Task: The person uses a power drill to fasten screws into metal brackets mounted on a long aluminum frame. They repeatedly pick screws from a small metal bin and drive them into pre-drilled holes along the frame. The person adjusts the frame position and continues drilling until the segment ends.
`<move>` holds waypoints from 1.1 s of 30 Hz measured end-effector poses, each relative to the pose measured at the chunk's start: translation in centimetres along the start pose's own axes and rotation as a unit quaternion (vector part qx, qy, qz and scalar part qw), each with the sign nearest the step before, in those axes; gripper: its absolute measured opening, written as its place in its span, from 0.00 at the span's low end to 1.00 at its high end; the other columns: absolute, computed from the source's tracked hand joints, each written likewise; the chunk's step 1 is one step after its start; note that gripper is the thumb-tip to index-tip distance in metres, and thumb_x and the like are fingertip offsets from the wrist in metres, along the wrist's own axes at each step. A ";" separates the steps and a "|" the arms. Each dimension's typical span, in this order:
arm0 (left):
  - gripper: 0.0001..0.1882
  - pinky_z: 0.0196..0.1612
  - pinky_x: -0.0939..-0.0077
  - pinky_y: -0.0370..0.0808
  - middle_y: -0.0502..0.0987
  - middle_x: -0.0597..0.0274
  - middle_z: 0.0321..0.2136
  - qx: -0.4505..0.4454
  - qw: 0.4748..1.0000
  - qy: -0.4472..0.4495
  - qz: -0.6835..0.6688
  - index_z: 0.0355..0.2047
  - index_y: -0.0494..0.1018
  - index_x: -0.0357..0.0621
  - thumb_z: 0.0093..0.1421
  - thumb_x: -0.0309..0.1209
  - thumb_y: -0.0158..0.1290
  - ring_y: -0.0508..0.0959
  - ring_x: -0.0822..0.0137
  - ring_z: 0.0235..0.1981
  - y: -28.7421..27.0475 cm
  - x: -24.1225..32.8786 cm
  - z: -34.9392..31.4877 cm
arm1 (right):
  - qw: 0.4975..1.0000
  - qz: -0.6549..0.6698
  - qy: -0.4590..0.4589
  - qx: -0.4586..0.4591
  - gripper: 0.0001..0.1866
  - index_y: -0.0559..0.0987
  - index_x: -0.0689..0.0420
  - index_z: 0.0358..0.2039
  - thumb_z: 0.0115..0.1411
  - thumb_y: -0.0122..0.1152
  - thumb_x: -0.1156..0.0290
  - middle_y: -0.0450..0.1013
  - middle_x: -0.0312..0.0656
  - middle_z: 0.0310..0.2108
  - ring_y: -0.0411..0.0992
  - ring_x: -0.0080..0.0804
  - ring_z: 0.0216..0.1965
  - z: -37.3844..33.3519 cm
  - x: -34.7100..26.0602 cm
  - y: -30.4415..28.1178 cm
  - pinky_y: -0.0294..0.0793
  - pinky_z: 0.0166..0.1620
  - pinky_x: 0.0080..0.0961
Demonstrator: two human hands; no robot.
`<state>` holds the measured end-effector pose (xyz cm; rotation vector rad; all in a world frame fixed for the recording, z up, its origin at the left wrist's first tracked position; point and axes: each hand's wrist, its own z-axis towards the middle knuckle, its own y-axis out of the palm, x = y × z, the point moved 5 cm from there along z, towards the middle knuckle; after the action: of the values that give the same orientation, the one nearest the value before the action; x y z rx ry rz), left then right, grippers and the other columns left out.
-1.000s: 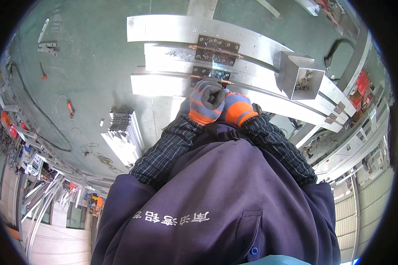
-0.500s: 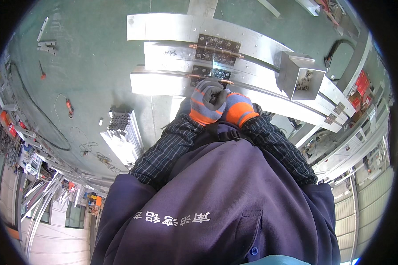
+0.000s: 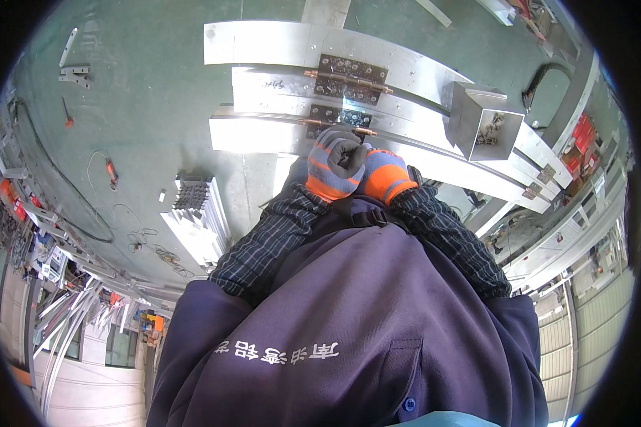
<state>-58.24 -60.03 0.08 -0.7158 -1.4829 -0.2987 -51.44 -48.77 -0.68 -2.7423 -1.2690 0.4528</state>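
- Left hand (image 3: pixel 335 165), gloved grey and orange, is clenched in a fist over the near dark hinge plate (image 3: pixel 332 116) on the aluminium profile (image 3: pixel 263 132).
- Right hand (image 3: pixel 386 174) presses beside it; its grip cannot be told.
- An open square tube (image 3: pixel 483 121) stands to the right.

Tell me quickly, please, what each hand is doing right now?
Left hand: gloved, curled into a fist by the dark hinge plate; what it grips cannot be told.
Right hand: gloved, pressed against the left; grip cannot be told.
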 end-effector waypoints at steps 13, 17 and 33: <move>0.10 0.46 0.59 0.77 0.80 0.55 0.36 0.013 1.000 0.000 0.009 0.34 0.75 0.43 0.55 0.23 0.66 0.81 0.51 0.41 0.1 0.0 0.0 | 1.000 0.003 0.000 -0.003 0.34 0.76 0.63 0.55 0.49 0.70 0.58 0.81 0.57 0.45 0.80 0.55 0.50 0.3 0.3 0.5 0.79 0.52 0.44; 0.11 0.45 0.58 0.77 0.80 0.56 0.34 0.017 1.000 0.005 0.012 0.34 0.75 0.44 0.54 0.24 0.67 0.80 0.51 0.39 0.2 -0.1 0.0 | 1.000 0.009 0.001 0.001 0.35 0.76 0.63 0.54 0.49 0.71 0.57 0.81 0.57 0.45 0.80 0.55 0.50 0.4 0.4 0.7 0.80 0.52 0.43; 0.10 0.48 0.59 0.78 0.81 0.54 0.37 -0.006 1.000 -0.001 0.012 0.35 0.75 0.41 0.55 0.20 0.65 0.81 0.51 0.42 0.2 0.0 -0.3 | 1.000 0.001 -0.004 0.007 0.30 0.76 0.62 0.54 0.52 0.68 0.60 0.81 0.57 0.45 0.80 0.56 0.49 -0.1 0.3 0.4 0.80 0.51 0.44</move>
<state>-57.89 -60.03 0.04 -0.7437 -1.4739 -0.2889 -50.87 -48.80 -0.72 -2.7334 -1.2613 0.4721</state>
